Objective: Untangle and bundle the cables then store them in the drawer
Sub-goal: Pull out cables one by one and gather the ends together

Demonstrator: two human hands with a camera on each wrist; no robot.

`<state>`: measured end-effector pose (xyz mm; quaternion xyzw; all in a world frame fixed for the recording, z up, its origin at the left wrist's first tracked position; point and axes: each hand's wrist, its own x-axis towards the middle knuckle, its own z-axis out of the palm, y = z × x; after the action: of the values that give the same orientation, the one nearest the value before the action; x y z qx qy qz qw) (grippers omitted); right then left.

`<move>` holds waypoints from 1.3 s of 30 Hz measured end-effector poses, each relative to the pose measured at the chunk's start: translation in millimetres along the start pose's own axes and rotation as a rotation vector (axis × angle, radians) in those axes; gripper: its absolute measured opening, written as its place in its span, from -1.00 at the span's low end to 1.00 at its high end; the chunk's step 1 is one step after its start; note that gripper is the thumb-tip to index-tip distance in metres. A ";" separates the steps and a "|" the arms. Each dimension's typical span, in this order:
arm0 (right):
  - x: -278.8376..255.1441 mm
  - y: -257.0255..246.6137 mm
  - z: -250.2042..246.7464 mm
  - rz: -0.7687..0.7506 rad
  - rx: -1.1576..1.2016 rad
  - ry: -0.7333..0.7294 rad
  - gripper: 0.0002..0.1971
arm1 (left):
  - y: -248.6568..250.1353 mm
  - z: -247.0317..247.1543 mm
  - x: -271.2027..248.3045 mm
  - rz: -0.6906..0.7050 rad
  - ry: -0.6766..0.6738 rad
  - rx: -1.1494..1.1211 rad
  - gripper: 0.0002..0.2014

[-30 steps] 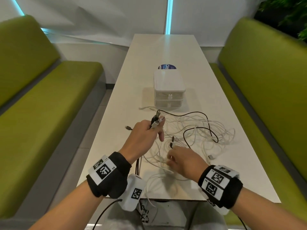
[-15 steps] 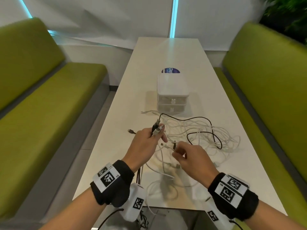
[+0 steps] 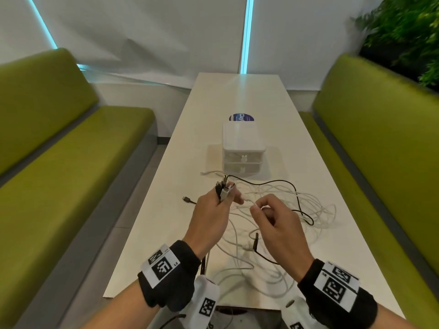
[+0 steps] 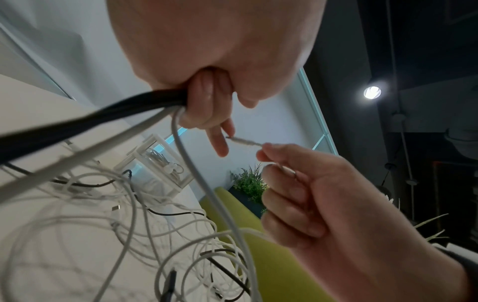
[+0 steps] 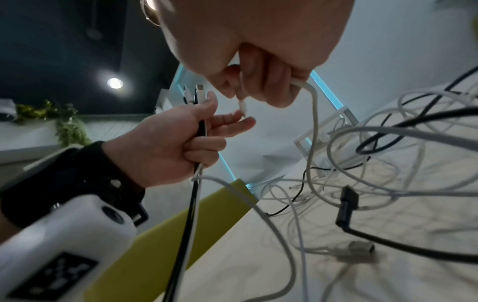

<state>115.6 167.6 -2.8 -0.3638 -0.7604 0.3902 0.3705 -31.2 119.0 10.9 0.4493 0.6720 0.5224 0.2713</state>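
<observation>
A tangle of white and black cables (image 3: 297,210) lies on the white table (image 3: 237,96), in front of a small white drawer unit (image 3: 242,148). My left hand (image 3: 213,210) is raised above the table and grips a bunch of black and white cable ends (image 3: 222,189), their plugs sticking up past the thumb. My right hand (image 3: 273,217) pinches the plug end of a white cable (image 4: 245,141) and holds it against the left hand's outstretched fingers (image 5: 232,120). That cable trails down from the right fist (image 5: 314,122) to the tangle.
Green benches (image 3: 59,162) run along both sides of the table. A blue round sticker (image 3: 241,117) lies behind the drawer unit. A loose black plug (image 3: 187,199) lies on the table to the left. A black connector (image 5: 348,202) hangs over the near tabletop. Plants (image 3: 403,32) stand at the far right.
My right hand has lifted off the cable pile with a white cable end and carried it up and left to the left hand. The left hand kept holding its bunch.
</observation>
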 end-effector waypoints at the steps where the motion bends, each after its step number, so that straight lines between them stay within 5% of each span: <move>1: -0.5 -2.1 0.1 -0.023 0.021 0.000 -0.86 | 1.6 0.4 -1.1 0.002 -0.018 -0.006 -0.65; 6: -7.4 -11.6 8.2 -0.114 0.086 0.001 -0.95 | 12.6 5.1 -5.3 -0.103 -0.086 -0.150 -0.49; 10: -7.7 -11.8 10.5 -0.161 0.080 -0.048 -0.78 | 27.2 5.5 -11.5 -0.205 -0.170 -0.359 -0.50; 15: -2.6 -13.4 9.6 -0.148 0.046 -0.054 -0.67 | 23.7 5.3 -11.4 -0.149 -0.212 -0.389 -0.58; 19: -4.3 -11.8 10.8 -0.168 0.128 -0.054 -0.58 | 22.0 2.6 -8.9 -0.151 -0.306 -0.432 -0.41; 25: -4.8 -8.5 18.1 -0.158 0.169 -0.033 -0.61 | 23.1 0.7 -8.2 -0.105 -0.352 -0.413 -0.44; 30: -9.6 -8.6 19.7 -0.135 0.143 -0.154 -0.82 | 22.7 2.3 -7.7 -0.110 -0.135 -0.381 -0.64; 39: 1.5 -10.2 12.3 -0.183 -0.083 -0.239 -0.77 | 11.2 4.2 -4.7 -0.086 0.041 -0.347 -0.42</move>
<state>101.8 160.5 1.3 -0.2592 -0.8443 0.3637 0.2961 -22.0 117.3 19.7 0.3561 0.5957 0.6274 0.3532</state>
